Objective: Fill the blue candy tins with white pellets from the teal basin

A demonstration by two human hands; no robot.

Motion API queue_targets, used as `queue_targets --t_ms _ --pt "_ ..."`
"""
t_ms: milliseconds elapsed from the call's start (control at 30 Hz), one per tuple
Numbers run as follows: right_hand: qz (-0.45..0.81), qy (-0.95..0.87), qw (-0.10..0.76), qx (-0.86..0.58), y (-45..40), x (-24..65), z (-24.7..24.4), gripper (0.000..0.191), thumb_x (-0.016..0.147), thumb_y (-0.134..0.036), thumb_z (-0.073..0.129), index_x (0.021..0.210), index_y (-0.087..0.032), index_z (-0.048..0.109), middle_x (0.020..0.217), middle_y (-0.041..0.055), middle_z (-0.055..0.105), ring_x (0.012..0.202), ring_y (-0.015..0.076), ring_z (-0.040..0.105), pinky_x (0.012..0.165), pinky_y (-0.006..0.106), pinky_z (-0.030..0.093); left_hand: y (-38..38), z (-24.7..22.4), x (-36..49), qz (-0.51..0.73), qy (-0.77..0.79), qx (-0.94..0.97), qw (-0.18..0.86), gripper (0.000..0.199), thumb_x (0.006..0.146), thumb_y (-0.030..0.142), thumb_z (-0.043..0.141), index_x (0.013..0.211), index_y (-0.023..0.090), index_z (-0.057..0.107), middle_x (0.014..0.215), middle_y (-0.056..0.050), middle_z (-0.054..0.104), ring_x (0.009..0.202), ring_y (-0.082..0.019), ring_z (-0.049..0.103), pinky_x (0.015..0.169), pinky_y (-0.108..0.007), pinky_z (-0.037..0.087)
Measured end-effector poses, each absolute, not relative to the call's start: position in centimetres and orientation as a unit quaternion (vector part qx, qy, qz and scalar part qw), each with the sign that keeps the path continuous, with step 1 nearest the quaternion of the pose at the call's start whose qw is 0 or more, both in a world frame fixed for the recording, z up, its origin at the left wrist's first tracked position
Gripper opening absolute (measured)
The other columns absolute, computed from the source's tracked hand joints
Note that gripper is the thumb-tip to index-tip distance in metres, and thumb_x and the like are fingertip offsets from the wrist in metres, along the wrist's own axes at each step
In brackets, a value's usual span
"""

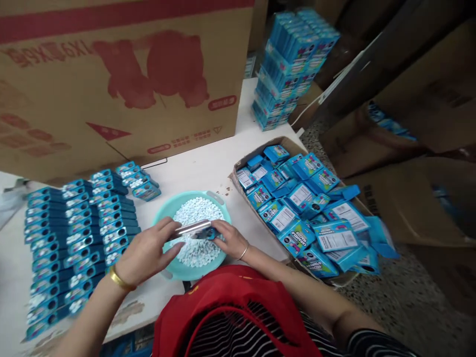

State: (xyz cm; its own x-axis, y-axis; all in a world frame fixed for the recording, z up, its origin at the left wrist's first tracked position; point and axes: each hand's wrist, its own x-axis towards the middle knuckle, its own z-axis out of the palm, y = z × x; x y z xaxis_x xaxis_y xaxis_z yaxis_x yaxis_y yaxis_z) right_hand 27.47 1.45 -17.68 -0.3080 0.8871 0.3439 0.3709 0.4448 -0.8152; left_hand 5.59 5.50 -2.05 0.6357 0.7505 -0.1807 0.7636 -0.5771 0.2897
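Note:
My left hand [150, 252], with a gold bangle at the wrist, grips a shiny metal tube [193, 227] that slants across a turquoise basin [160, 212]. Small white candy-like pellets [197, 210] fill much of the basin. At the far end of the tube, my right hand [231, 240] pinches a small blue carton [208, 234]. The tube's end meets the carton's top; whether it reaches inside is hidden by my fingers. Both hands are above the pellets.
Rows of blue cartons [80, 233], several with white pellets at their openings, stand left. An open tray [238, 186] heaped with cartons lies right. Wrapped carton stacks [286, 69] rise behind it. A large cardboard box [167, 119] blocks the back of the white table [193, 171].

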Motion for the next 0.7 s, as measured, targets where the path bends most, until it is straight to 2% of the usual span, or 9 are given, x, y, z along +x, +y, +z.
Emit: queue_targets --t_ms 100,200,300,400,467,600,700 --pt "0.331 -0.734 0.418 -0.422 1.4 26.8 -17.1 0.040 0.084 -0.022 0.057 0.123 -0.019 0.049 0.115 0.0120 0.062 0.111 0.0236 0.058 0.093 0.040 0.050 6.3 -5.9 5.7 0.054 0.387 0.890 0.234 0.040 0.082 0.042 0.058 0.115 0.021 0.049 0.111 -0.007 0.058 0.094 -0.019 0.061 0.078 -0.031 0.051" --pt "0.354 -0.723 0.419 -0.420 1.7 26.5 -16.5 0.038 0.086 -0.033 0.060 0.120 -0.019 0.051 0.111 0.0112 0.065 0.107 0.0228 0.061 0.092 0.038 0.051 6.7 -8.6 6.6 0.066 0.382 0.887 0.250 0.029 0.085 0.039 0.055 0.107 0.021 0.052 0.094 -0.004 0.060 0.080 -0.017 0.061 0.068 -0.029 0.050" --pt "0.369 -0.692 0.429 -0.448 3.9 28.4 -16.5 0.047 0.084 -0.042 0.061 0.124 -0.020 0.048 0.115 0.0104 0.063 0.106 0.0213 0.061 0.092 0.036 0.050 7.7 -8.9 6.4 0.073 0.388 0.880 0.263 0.024 0.088 0.040 0.051 0.102 0.021 0.053 0.089 -0.003 0.059 0.074 -0.015 0.059 0.065 -0.027 0.049" --pt "0.307 -0.605 0.432 -0.594 8.3 34.0 -16.8 0.045 0.088 -0.045 0.053 0.124 -0.018 0.048 0.114 0.0136 0.062 0.098 0.0215 0.063 0.084 0.037 0.053 9.7 -7.9 4.5 0.115 0.428 0.865 0.235 0.030 0.087 0.044 0.050 0.106 0.021 0.052 0.092 -0.004 0.060 0.078 -0.016 0.059 0.069 -0.028 0.049" --pt "0.227 -0.556 0.352 -0.718 11.3 39.0 -17.1 0.044 0.086 -0.044 0.055 0.118 -0.013 0.053 0.112 0.0198 0.063 0.102 0.0276 0.061 0.085 0.043 0.051 11.3 -7.5 2.5 0.147 0.476 0.847 0.187 0.033 0.086 0.046 0.050 0.107 0.021 0.052 0.095 -0.005 0.059 0.083 -0.019 0.058 0.075 -0.032 0.049" --pt "0.151 -0.425 0.068 -0.890 15.5 46.3 -18.4 0.055 0.086 -0.047 0.055 0.118 -0.002 0.054 0.109 0.0330 0.061 0.111 0.0392 0.057 0.087 0.054 0.042 13.9 -8.5 -1.9 0.152 0.562 0.807 0.098 0.033 0.086 0.044 0.048 0.108 0.020 0.051 0.097 -0.009 0.058 0.090 -0.024 0.057 0.081 -0.038 0.048" --pt "0.184 -0.394 -0.015 -0.901 17.0 47.4 -20.3 0.072 0.084 -0.060 0.052 0.127 -0.002 0.049 0.113 0.0370 0.058 0.118 0.0417 0.052 0.091 0.055 0.035 15.1 -10.7 -5.5 0.108 0.607 0.783 0.080 0.029 0.084 0.038 0.050 0.105 0.018 0.052 0.096 -0.008 0.058 0.089 -0.023 0.058 0.079 -0.034 0.049"
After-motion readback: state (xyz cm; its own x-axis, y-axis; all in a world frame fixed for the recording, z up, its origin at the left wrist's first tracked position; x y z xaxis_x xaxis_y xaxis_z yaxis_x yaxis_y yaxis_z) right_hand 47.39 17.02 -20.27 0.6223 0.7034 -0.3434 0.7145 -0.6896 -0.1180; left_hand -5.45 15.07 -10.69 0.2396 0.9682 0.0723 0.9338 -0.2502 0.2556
